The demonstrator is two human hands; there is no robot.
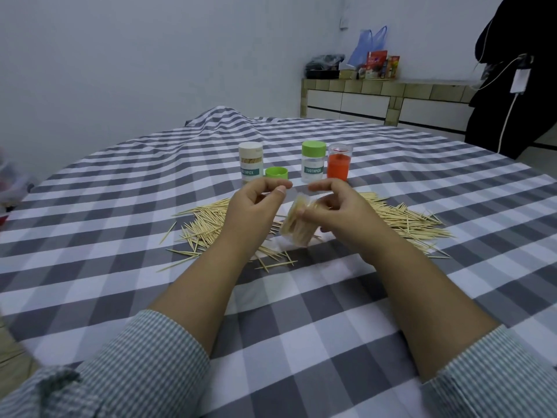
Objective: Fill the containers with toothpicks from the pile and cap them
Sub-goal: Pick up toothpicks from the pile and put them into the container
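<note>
Left of the pile (307, 218), the white-capped "TOOTHPICK" jar (250, 162) is standing. Above the pile, the left hand (256, 206) is curling, its contents unclear; the right hand (337, 211) is gripping a tilted, toothpick-filled jar (297, 227). Behind stand a green cap (276, 172), a green-capped "TOOTHPICK" jar (313, 165) and an orange jar (339, 165).

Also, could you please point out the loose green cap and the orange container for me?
loose green cap (276, 172), head view, on its side wall.
orange container (339, 166), head view, on its orange body.

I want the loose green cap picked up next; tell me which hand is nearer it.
Left. The left hand sits just below the loose green cap; the right hand is farther right, holding the clear container.
</note>
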